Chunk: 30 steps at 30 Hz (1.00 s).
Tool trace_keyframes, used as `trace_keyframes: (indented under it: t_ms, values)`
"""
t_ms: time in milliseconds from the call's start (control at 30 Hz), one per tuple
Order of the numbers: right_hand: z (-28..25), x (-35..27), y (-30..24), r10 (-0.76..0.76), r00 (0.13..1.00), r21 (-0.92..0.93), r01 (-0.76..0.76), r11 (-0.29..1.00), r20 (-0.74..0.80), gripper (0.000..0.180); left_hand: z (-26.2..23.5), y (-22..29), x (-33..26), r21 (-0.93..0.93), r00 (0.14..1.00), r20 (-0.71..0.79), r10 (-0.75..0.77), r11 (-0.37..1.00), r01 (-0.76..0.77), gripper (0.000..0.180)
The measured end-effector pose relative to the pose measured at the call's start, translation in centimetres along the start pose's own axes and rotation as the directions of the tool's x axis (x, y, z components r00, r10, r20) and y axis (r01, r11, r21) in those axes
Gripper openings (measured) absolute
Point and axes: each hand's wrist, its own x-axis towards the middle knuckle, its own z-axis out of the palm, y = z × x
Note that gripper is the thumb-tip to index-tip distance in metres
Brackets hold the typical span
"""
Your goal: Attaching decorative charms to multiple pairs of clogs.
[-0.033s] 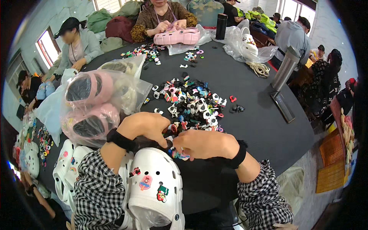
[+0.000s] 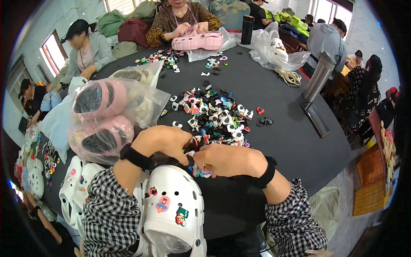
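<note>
My left hand (image 2: 165,142) is closed at the near edge of a pile of shoe charms (image 2: 218,113). Its fingertips are bent down, and what they hold is hidden. Close beside it, my right hand (image 2: 231,159) pinches with curled fingers at a colourful shoe charm (image 2: 202,172). Just below my left hand lies a white clog (image 2: 173,195), its toe pointing away from me. Several charms sit on its upper, among them a pink one (image 2: 162,204) and a green-and-red figure (image 2: 181,216). Another white clog beside it is mostly behind my left sleeve.
Pink clogs (image 2: 102,137) in clear bags stand left of the pile, with more white clogs (image 2: 77,184) nearer me. A steel tumbler (image 2: 319,77) and a dark phone-like slab (image 2: 316,119) are at right. Across the dark table (image 2: 282,145) a person handles a pink clog (image 2: 197,40).
My fingers have shifted very slightly at the pile's near edge. Otherwise both hands and the white clog keep their places.
</note>
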Motion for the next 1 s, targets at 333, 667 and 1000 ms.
trace_keyframes:
  t_ms: [333,667,1000]
  values:
    - [-1.1,0.3,1.3,-0.284,0.794,-0.244,0.176,0.954,-0.538,0.025,2.3,-0.6,2.9,-0.188,0.831,-0.54,0.131,0.944,-0.271,0.042]
    - [-4.3,-1.6,3.8,-0.141,0.623,-0.16,0.026,0.987,-0.769,0.008,0.5,0.2,2.6,-0.298,0.75,-0.658,0.067,0.891,-0.341,0.057]
    - [-3.8,-1.3,6.8,0.108,0.492,0.069,-0.096,0.993,-0.864,0.01,1.5,-0.4,2.6,-0.192,0.739,-0.67,0.069,0.946,-0.262,0.055]
